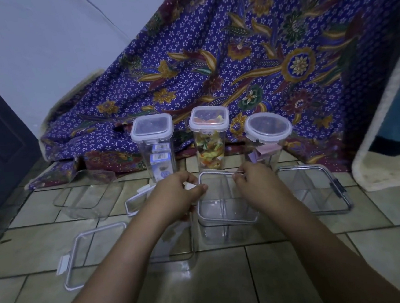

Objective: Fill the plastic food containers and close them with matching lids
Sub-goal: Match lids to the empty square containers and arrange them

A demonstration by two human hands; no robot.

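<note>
Container: I see the clear rectangular container (227, 222) on the tiled floor (302, 258), dead ahead.
Lid: white-rimmed lid (219, 193) tilted on its mouth.
Hands: left hand (181, 192) pinches lid's left clip, right hand (253, 182) its far-right edge; equally near.

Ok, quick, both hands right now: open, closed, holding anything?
Left hand: closed, pinching the left edge of the lid over the clear container.
Right hand: closed on the same lid's far right edge.

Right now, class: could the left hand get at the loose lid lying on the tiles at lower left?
Probably yes: the left hand is busy at the middle container, but only bare tile surrounds the loose lid.
</note>
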